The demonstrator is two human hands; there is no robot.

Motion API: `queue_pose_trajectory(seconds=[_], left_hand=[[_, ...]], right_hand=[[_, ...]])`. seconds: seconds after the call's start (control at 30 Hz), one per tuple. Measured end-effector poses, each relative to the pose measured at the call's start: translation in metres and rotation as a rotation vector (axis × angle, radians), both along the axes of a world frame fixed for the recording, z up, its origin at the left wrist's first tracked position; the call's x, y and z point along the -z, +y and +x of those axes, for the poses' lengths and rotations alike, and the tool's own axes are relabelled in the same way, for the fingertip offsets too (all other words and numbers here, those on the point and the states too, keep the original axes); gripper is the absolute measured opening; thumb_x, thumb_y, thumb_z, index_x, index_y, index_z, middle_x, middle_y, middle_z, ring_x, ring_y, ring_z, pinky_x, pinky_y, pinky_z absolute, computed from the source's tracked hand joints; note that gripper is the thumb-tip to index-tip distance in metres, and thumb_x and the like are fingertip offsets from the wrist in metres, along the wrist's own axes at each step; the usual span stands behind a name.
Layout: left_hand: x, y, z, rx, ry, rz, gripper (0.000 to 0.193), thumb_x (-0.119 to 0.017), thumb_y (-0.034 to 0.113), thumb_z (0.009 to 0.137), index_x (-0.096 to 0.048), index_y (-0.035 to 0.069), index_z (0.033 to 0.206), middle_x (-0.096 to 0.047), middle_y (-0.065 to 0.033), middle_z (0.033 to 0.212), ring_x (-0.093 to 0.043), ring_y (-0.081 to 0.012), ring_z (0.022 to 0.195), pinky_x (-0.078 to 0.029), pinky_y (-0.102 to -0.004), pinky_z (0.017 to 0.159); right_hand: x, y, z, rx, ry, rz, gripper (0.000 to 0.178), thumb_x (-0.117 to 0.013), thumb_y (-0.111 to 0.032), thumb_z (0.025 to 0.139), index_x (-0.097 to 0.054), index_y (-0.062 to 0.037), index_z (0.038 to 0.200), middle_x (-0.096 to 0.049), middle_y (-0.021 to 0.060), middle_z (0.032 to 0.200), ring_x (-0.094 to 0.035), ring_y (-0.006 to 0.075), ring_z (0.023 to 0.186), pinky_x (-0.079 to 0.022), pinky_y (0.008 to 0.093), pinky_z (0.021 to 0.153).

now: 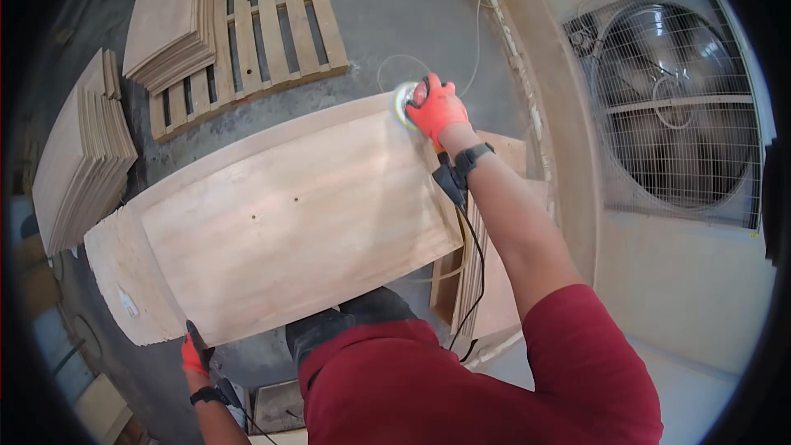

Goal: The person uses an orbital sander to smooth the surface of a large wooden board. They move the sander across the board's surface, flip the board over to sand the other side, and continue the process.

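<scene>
A large pale plywood panel (305, 231) lies in front of me, with a few small dark marks on its face. My right hand (441, 109), in a red glove, is closed around a round sander (403, 105) at the panel's far right corner. The sander's disc overhangs the corner edge. At the near left edge, my left hand (195, 353), in a red and black glove, grips the panel's rim; some of its fingers are hidden. Under the panel's left end sits another board (124, 259) with a rough edge, bearing a small white label.
A slatted wooden pallet (272, 25) carries a stack of plywood sheets (169, 16) at the far left. More stacked sheets (82, 156) stand left of the panel. Boards (503, 272) lean at the right, below a caged wall fan (676, 103). A dark cable (480, 259) hangs by my right arm.
</scene>
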State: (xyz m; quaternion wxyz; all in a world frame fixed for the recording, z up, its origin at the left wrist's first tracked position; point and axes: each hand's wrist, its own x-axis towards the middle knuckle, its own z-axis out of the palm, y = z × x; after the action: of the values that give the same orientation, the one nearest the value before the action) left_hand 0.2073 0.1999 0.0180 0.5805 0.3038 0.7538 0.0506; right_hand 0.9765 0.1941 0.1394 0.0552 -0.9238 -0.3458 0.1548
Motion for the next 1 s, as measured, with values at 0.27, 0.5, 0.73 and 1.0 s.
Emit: queue_pose_trajectory(seconds=[0.27, 0.5, 0.73, 1.0], left_hand=[[-0.002, 0.0, -0.02, -0.14, -0.047, -0.09, 0.084, -0.05, 0.076, 0.091, -0.041, 0.016, 0.149, -0.051, -0.009, 0.147, -0.051, -0.0338, 0.131, -0.039, -0.0558, 0.107], [0.012, 0.003, -0.03, -0.092, -0.2, -0.099, 0.078, -0.05, 0.075, 0.092, -0.046, 0.016, 0.143, -0.058, -0.0085, 0.138, -0.056, -0.0332, 0.123, -0.046, -0.056, 0.098], [0.013, 0.009, -0.036, 0.015, -0.136, -0.158, 0.076, -0.044, 0.08, 0.091, -0.05, 0.022, 0.141, -0.062, -0.0042, 0.132, -0.06, -0.0254, 0.111, -0.051, -0.0433, 0.082], [-0.002, 0.007, -0.022, 0.106, -0.093, -0.032, 0.083, -0.046, 0.079, 0.091, -0.046, 0.015, 0.144, -0.056, -0.0074, 0.137, -0.059, -0.0301, 0.115, -0.053, -0.0502, 0.083]], right_hand=[[0.01, -0.075, -0.034, -0.069, 0.051, -0.05, 0.081, -0.077, -0.041, 0.08, -0.038, -0.0185, 0.148, -0.042, 0.0288, 0.143, -0.063, 0.0452, 0.111, -0.053, 0.0488, 0.095], [0.012, -0.145, -0.067, 0.013, 0.066, -0.043, 0.077, -0.077, -0.039, 0.081, -0.041, -0.0186, 0.146, -0.042, 0.0278, 0.144, -0.064, 0.0449, 0.11, -0.053, 0.0494, 0.095], [0.015, -0.206, -0.109, 0.095, 0.081, -0.051, 0.077, -0.076, -0.04, 0.082, -0.041, -0.018, 0.147, -0.041, 0.0277, 0.145, -0.063, 0.0423, 0.112, -0.052, 0.0483, 0.095], [0.036, -0.274, -0.135, 0.194, 0.004, 0.033, 0.078, -0.079, -0.039, 0.078, -0.042, -0.0167, 0.144, -0.042, 0.0299, 0.143, -0.061, 0.0464, 0.113, -0.052, 0.049, 0.096]])
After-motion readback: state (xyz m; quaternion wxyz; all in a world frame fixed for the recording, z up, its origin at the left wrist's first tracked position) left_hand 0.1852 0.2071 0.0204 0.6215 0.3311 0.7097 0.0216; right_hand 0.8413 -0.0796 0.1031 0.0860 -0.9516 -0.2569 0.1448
